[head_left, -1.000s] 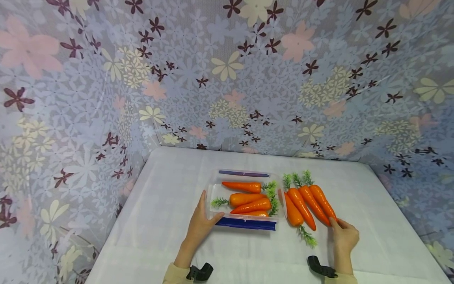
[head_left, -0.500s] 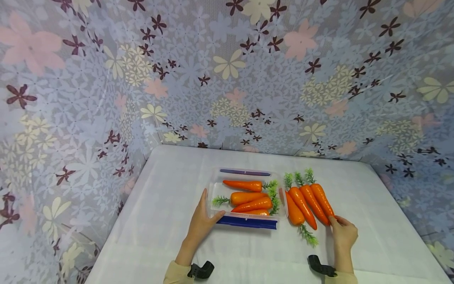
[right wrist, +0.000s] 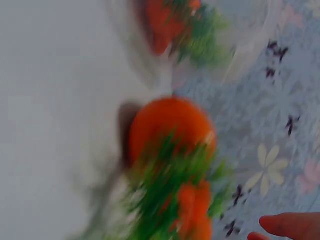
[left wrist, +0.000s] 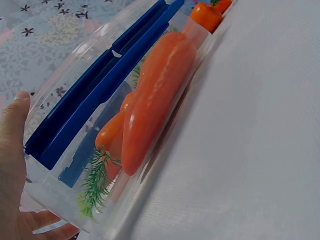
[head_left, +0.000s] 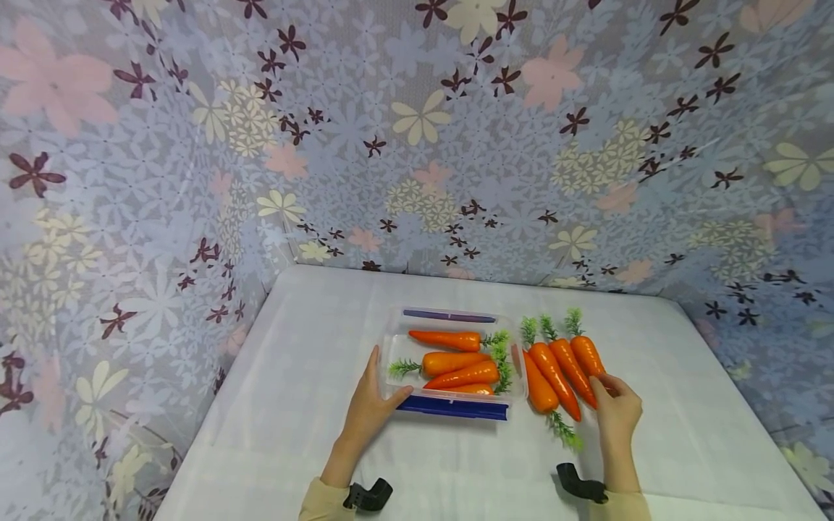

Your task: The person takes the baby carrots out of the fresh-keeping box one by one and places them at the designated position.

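Observation:
A clear plastic box (head_left: 399, 347) with blue latch flaps (head_left: 452, 409) holds several orange carrots (head_left: 456, 361) with green tops. At its left end my left hand (head_left: 368, 411) grips the box, thumb at the front edge and fingers along the side; the left wrist view shows the hand (left wrist: 11, 160) at the box wall. To the right of the box lie more carrots side by side. My right hand (head_left: 617, 411) pinches the lower end of the rightmost carrot (head_left: 586, 353), its tip hidden by the fingers. The right wrist view is blurred, with fingertips (right wrist: 287, 225) at its lower right.
The box and carrots are on a white-covered table (head_left: 313, 325). A carrot (head_left: 539, 387) lies close against the box's right side, its green top toward me. Flower-patterned fabric (head_left: 417, 181) stands behind the table and at both sides.
My right hand has moved left and slightly away from me, and the rightmost carrot has shifted with its top swung a little. My left hand and the box have stayed in place.

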The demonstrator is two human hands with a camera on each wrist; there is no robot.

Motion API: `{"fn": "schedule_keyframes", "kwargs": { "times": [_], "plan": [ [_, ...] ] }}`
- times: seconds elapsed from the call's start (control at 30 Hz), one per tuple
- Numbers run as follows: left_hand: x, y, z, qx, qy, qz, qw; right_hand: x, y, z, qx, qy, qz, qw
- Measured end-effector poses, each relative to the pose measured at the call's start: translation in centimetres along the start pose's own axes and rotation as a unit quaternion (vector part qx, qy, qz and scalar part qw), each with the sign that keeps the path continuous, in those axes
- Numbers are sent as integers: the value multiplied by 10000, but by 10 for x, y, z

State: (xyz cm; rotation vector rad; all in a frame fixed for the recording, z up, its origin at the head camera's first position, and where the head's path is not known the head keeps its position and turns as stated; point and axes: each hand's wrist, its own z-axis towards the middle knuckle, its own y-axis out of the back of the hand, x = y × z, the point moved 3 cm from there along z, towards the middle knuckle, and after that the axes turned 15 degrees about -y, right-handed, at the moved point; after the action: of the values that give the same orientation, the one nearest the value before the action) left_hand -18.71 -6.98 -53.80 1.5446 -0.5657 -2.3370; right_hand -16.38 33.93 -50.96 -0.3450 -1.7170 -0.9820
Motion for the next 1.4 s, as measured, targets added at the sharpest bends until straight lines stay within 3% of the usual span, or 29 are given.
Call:
{"fn": "schedule_keyframes", "kwargs": {
  "times": [0.27, 0.47, 0.67, 0.8, 0.9, 1.03, 1.17, 1.4],
  "plan": [
    [0, 0, 0, -27, 16, 15, 10000, 34, -20, -18, 493, 529, 503, 9961],
    [1, -1, 0, -8, 67, 36, 10000, 57, -35, -30, 874, 935, 521, 9904],
    [-1, -1, 0, -17, 25, 17, 10000, 72, -53, -43, 1563, 997, 520, 9813],
    [-2, -1, 0, -11, 1, 31, 10000, 79, -67, -55, 2088, 1151, 547, 9696],
    [-2, -1, 1, -13, 17, 48, 10000, 81, -78, -63, 2626, 1247, 595, 9550],
    [-2, 0, 1, -21, 18, 65, 10000, 81, -94, -67, 3036, 1606, 83, 9391],
    [-1, 0, 2, -20, -23, 65, 10000, 82, -105, -67, 3096, 2070, -439, 9270],
    [-1, 1, 1, -13, 0, -1, 10000, 84, -116, -65, 3227, 2345, -922, 9124]
  ]
}}
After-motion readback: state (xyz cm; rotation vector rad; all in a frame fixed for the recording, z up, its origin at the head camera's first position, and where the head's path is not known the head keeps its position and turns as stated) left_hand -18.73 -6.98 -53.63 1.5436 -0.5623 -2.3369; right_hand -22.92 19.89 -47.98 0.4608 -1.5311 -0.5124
